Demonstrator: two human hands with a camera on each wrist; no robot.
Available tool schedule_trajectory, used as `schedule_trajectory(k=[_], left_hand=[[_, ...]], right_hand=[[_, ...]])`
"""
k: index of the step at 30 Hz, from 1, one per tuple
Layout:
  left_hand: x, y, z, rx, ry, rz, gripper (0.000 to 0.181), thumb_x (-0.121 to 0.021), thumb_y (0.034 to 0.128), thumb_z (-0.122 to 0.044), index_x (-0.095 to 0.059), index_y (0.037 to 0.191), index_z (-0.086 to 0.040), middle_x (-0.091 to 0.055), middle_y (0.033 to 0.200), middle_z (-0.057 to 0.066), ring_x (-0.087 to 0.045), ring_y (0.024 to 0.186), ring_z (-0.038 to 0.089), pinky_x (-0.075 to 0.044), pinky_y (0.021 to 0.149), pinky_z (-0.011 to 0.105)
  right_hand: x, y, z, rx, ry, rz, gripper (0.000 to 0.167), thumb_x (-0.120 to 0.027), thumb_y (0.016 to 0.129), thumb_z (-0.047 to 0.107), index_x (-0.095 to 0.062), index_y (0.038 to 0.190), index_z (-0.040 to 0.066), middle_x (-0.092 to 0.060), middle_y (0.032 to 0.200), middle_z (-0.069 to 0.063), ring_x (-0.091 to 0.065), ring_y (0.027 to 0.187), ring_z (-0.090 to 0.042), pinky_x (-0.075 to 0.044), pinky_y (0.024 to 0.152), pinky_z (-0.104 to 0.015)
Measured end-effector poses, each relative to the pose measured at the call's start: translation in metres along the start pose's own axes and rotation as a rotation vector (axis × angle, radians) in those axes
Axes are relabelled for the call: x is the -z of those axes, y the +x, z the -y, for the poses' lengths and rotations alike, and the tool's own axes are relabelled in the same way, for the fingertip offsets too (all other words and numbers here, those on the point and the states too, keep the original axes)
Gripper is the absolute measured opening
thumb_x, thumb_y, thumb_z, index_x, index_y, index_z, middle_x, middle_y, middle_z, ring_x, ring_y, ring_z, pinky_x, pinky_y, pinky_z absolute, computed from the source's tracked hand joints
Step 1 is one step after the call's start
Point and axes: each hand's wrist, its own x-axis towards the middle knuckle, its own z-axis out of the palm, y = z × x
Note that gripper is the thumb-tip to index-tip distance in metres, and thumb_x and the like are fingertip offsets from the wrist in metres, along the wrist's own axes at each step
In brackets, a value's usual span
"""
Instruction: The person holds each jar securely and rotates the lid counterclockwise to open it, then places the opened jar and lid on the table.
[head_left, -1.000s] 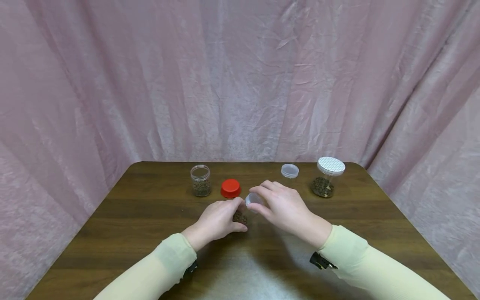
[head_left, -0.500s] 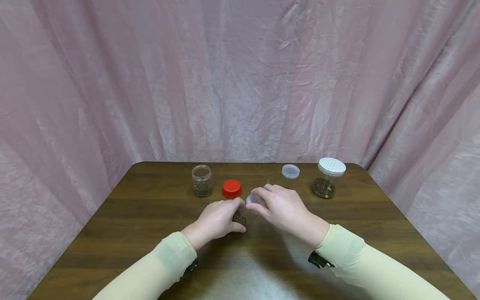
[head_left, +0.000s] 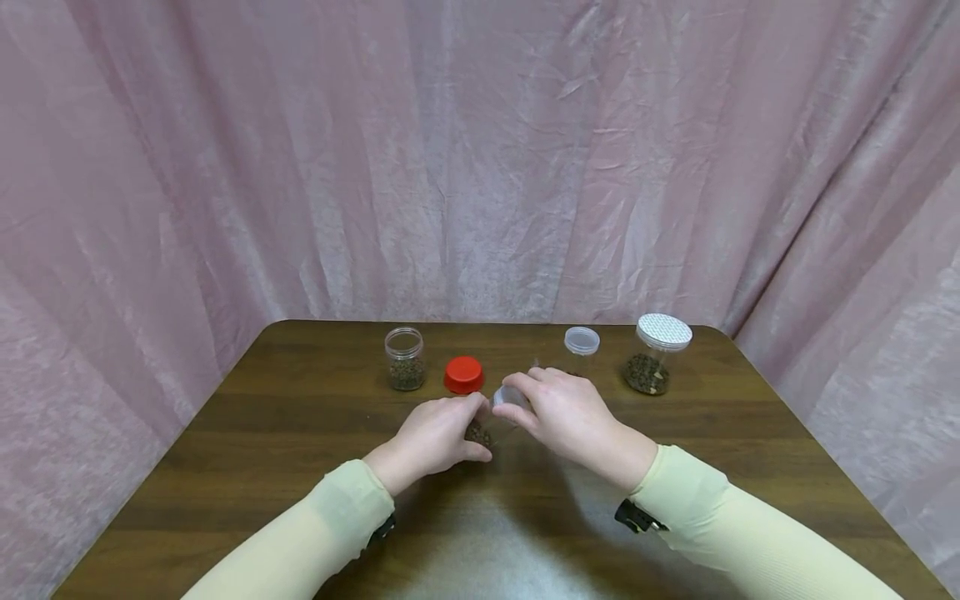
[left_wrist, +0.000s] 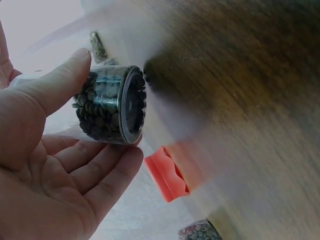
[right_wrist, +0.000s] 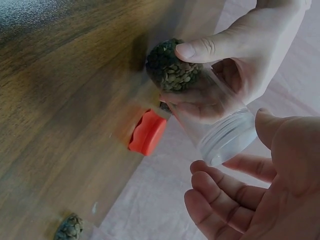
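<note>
The left grip [head_left: 431, 432] clasps the filled end of the jar [left_wrist: 129, 107] while the right grip [head_left: 566, 408] pinches its clear lid [right_wrist: 231, 136], tilted over the tabletop [head_left: 225, 467]. Likely light, stiff and slippery, it suits holding low, lid by the rim.

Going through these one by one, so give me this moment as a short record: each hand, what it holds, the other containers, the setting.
left hand: grips tilted clear jar
right hand: holds its clear lid
contents: brown pellets
red cap: on table
left of cap: lidless jar
right of cap: clear-lidded jar, patterned-lid jar
backdrop: pink curtain
</note>
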Motion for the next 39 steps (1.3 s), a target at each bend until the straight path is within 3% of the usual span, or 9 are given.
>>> schedule_trajectory(k=[7,19,39], left_hand=[[0.0010,-0.0005,0.0009,-0.006,-0.012,0.003,0.053,-0.099,0.0844,-0.029,-0.067,0.123,-0.013,-0.076,0.112,0.001,-0.074,0.096,0.023,-0.060,0.085,0.046],[0.0002,-0.0018,0.0022,-0.003,-0.019,-0.001,0.054,-0.099,0.0840,-0.029,-0.068,0.124,-0.011,-0.077,0.113,0.002,-0.076,0.100,0.024,-0.060,0.087,0.047],[-0.0012,-0.0017,0.0014,0.005,-0.018,-0.009,0.054,-0.098,0.0854,-0.031,-0.067,0.126,-0.013,-0.077,0.115,0.001,-0.076,0.101,0.024,-0.061,0.087,0.047]], right_hand=[[-0.0004,0.0003,-0.0020,0.044,0.020,0.002,0.039,-0.081,0.101,0.044,-0.078,0.125,0.012,-0.073,0.100,-0.001,-0.073,0.089,-0.022,-0.061,0.071,-0.042],[0.0034,-0.0010,-0.0032,0.076,0.087,0.076,0.045,-0.082,0.101,0.036,-0.072,0.138,0.011,-0.074,0.115,-0.005,-0.074,0.100,-0.027,-0.062,0.083,-0.048],[0.0026,-0.0055,-0.0073,0.100,0.132,0.050,0.047,-0.085,0.099,0.029,-0.072,0.141,0.014,-0.074,0.121,-0.002,-0.073,0.105,-0.026,-0.061,0.087,-0.049]])
